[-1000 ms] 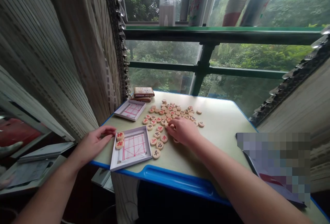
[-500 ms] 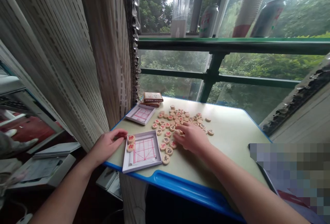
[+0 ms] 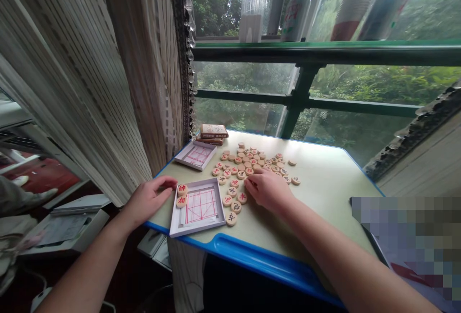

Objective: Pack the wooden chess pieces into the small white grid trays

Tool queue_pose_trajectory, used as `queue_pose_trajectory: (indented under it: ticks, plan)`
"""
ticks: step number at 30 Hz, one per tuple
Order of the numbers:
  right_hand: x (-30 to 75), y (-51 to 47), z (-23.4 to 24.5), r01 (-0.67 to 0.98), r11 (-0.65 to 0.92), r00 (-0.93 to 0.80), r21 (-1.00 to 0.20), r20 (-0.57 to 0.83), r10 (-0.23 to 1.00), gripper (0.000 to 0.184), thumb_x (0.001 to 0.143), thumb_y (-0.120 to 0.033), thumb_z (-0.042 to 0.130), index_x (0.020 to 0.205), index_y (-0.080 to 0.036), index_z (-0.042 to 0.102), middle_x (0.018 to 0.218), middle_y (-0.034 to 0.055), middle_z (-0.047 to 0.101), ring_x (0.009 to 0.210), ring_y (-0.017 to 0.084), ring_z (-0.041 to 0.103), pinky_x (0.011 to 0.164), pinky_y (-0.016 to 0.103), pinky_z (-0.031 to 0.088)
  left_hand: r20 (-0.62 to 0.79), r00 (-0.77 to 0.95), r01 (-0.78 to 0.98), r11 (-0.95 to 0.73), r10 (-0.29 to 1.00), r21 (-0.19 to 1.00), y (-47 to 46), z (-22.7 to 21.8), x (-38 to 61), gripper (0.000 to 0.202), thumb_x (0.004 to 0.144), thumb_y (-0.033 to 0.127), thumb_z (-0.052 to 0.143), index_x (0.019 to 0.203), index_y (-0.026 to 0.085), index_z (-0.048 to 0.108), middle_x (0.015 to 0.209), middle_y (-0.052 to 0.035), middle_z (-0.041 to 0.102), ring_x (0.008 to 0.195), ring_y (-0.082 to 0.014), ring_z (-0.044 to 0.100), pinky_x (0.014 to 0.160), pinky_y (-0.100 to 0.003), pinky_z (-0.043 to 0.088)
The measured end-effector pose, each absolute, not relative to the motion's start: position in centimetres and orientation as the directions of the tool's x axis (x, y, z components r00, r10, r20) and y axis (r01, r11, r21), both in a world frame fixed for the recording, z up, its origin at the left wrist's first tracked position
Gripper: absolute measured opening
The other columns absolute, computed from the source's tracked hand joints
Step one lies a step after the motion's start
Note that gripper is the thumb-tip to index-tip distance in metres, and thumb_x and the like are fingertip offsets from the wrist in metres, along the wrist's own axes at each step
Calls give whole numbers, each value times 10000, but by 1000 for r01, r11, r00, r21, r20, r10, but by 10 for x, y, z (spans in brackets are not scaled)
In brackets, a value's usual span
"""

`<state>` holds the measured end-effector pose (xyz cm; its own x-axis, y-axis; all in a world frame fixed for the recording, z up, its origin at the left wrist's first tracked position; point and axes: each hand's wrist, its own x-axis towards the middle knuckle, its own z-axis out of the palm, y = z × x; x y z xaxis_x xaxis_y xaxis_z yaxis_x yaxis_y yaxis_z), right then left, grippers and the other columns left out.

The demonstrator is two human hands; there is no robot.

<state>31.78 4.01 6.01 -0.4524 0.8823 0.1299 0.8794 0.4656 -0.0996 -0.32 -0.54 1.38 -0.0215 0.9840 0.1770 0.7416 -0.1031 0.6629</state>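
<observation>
My left hand rests at the table's left edge beside a shallow white box. Its fingers are loosely bent, with the thumb apart, and nothing is in them. Two round wooden Chinese chess pieces with red characters, one above the other, lie at the box's left side over a printed board sheet. My right hand is low over the spread of loose chess pieces, its fingers curled together. The fingertips are partly hidden, so what they hold, if anything, does not show.
A second white box sits at the back left, near stacked small boxes. The table has a blue rim and a front groove. Curtains hang left; cans and cups stand on the window ledge. A blurred patch covers the right.
My right hand's fingers have drawn together and shifted slightly right among the pieces. My left hand stays beside the box. The view has tilted slightly.
</observation>
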Motion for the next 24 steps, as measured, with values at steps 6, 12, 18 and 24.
queue_pose_trajectory:
  ticks: [6,12,18,24]
  plan:
    - [319,41,59,884,456,-445,-104,116,888,376,949,-363,352,830,-207,673,916,49,640,771,143,574,564,250,327,195,-41,756,-97,980,648,-5,15,-2,322,762,391,503,951,187,664,966,-56,710,929,-230,645,840,-325,519]
    - [324,47,57,940,323,-306,-114,141,941,327,932,-354,371,873,-238,671,933,33,662,771,158,585,552,250,311,203,-39,780,-97,978,619,-6,15,-3,326,771,408,499,955,196,665,971,-42,710,929,-219,645,834,-302,509]
    - [329,54,53,963,227,-208,-149,131,969,287,877,-421,454,883,-264,693,977,27,673,818,182,602,592,269,363,203,-42,781,-94,978,617,-6,15,-2,331,765,409,494,948,190,663,965,-49,708,914,-226,647,836,-311,510]
    - [328,53,57,965,246,-237,-86,109,965,311,869,-428,457,822,-236,698,928,44,681,800,184,608,581,267,371,190,-43,783,-85,981,617,-6,17,0,334,763,407,491,952,190,659,977,-61,702,924,-233,639,849,-325,512]
